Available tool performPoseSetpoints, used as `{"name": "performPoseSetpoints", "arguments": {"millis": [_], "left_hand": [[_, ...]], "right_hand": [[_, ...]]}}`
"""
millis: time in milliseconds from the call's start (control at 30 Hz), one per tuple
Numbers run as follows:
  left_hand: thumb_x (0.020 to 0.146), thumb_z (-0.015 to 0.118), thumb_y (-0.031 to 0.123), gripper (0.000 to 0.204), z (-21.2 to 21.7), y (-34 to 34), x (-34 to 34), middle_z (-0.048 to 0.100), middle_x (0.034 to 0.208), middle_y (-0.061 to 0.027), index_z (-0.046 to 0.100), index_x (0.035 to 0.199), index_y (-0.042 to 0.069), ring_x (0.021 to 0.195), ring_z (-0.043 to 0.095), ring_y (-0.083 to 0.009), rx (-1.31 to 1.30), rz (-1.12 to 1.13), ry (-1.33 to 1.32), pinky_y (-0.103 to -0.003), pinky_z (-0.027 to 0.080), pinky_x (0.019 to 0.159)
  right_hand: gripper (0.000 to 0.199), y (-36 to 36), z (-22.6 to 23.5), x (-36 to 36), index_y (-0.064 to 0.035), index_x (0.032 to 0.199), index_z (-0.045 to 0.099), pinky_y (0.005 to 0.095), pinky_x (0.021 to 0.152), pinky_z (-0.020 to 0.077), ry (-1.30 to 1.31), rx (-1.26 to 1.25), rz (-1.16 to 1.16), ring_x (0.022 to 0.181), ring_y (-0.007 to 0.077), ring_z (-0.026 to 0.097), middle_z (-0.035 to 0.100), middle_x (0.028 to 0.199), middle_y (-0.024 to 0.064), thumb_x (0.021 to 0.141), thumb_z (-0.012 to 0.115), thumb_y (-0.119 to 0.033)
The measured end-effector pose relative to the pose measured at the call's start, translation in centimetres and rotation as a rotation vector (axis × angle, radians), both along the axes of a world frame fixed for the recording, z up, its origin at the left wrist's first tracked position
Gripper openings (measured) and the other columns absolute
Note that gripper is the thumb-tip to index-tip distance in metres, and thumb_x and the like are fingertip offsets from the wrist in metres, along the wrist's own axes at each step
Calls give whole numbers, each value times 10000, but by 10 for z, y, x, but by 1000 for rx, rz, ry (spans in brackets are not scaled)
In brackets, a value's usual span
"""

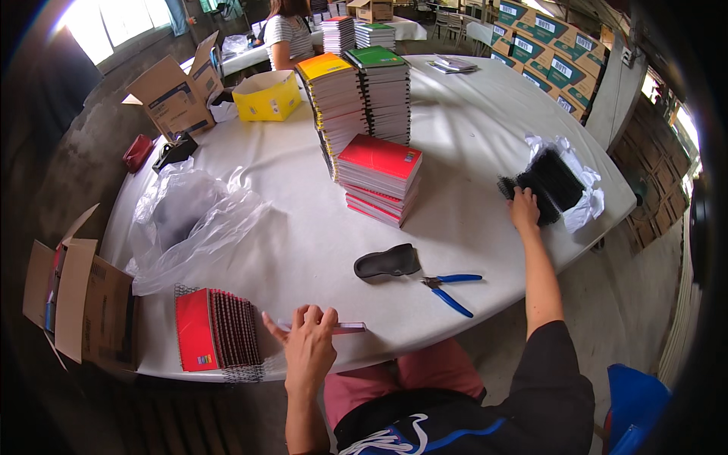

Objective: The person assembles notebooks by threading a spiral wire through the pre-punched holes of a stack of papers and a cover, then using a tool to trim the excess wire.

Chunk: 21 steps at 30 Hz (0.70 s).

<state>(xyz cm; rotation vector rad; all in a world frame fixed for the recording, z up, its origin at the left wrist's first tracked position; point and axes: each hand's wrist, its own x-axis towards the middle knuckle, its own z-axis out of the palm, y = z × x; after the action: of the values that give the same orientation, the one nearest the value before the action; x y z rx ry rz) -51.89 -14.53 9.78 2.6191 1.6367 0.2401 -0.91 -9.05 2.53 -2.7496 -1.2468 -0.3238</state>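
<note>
My left hand [309, 341] is at the table's near edge, its fingers closed over a thin notebook [350, 327] that stands on edge; the index finger sticks out to the left. Away to the right, my right hand [525, 208] reaches into a pile of black spiral binding coils [557, 182] lying on crumpled white paper [588, 205]. Its fingers are closed at the pile's left end on dark coils [506, 186]; how many is hidden. Left of my left hand sits a stack of red spiral notebooks [199, 330]. Blue-handled pliers [447, 290] lie beside a black curved pad [387, 262].
Mid-table rise stacks of red [379, 163], yellow [326, 68] and green [377, 58] notebooks. Clear plastic [189, 227], a yellow box [267, 95] and open cartons [106, 311] are on the left. Behind, a person [288, 34] is at another table; cartons [550, 53] stand stacked far right.
</note>
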Motion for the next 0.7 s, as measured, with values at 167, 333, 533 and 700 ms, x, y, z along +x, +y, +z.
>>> {"name": "performPoseSetpoints", "arguments": {"millis": [167, 333, 533, 700], "left_hand": [[654, 740, 468, 450, -10, -8, 3, 486, 1044, -43, 543, 852, 114, 1147, 424, -279, 113, 70, -202, -712, 125, 956], [532, 753, 576, 518, -53, -3, 17, 490, 991, -29, 536, 726, 148, 1060, 433, -267, 408, 186, -395, -607, 196, 935], [538, 769, 515, 457, -65, -2, 21, 499, 912, -19, 496, 636, 162, 952, 455, -262, 619, 191, -397, -506, 262, 878], [533, 762, 540, 467, -63, 2, 26, 516, 890, 2, 497, 633, 169, 957, 471, -236, 645, 155, -438, -515, 252, 895]], "right_hand": [[332, 15, 38, -2, -66, 1129, 549, 416, 796, 519, -69, -96, 77, 979, 334, 593, 578, 1063, 155, 810, 527, 20], [533, -11, 88, -56, -155, 1323, 484, 389, 836, 466, -113, 378, 409, 951, 319, 591, 604, 1004, 174, 836, 479, 64], [200, -62, 91, -257, -41, 980, 680, 269, 729, 499, 1097, 119, 1085, 799, 123, 624, 671, 895, 82, 809, 621, 45], [157, -68, 55, -300, -49, 953, 676, 294, 711, 489, 1082, 336, 1105, 811, 195, 631, 651, 877, 100, 809, 635, -1]]}}
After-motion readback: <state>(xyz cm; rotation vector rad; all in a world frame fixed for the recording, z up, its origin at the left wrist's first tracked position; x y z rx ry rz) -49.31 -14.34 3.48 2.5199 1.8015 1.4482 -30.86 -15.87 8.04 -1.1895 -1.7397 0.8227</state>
